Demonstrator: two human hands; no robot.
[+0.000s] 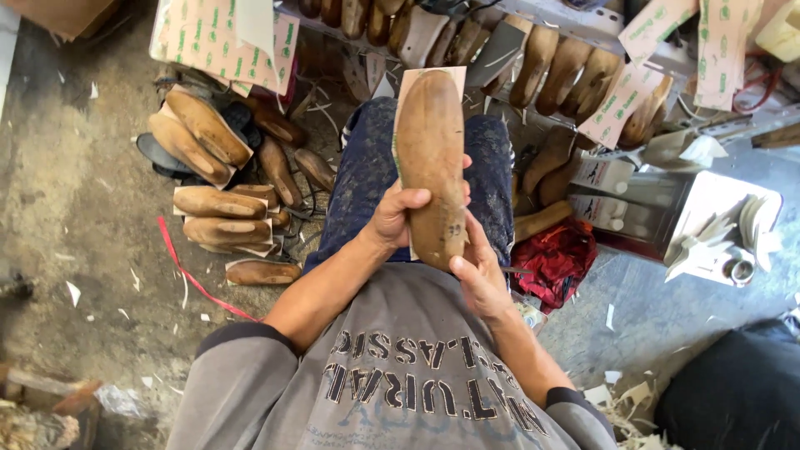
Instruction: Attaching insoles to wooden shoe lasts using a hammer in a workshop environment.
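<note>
Over the lap, above the blue trousers [367, 171], both hands hold a brown wooden last [430, 162] with its sole side up and its long axis running away from the body. A pale insole sheet [406, 83] lies under the last, its edges showing along the far end. The left hand [392, 218] wraps around the last's near half, thumb across the top and fingers curled beneath it. The right hand [477, 268] grips the heel end from the other side, thumb pressed against the near edge; whether it also pinches something small I cannot tell.

On the floor [75, 192] to the left of the knees lies a heap of more lasts [218, 204], several resting on pale sheets, with a red strip [187, 271] trailing beside them. A rack of lasts [542, 58] runs along the far side, hung with printed pale sheets [208, 37]. Right of the knees sit a crumpled red cloth [562, 258], two small boxes [602, 187] and a white tray [721, 229] holding cut pieces. Pale offcuts [625, 408] lie on the floor near the right elbow.
</note>
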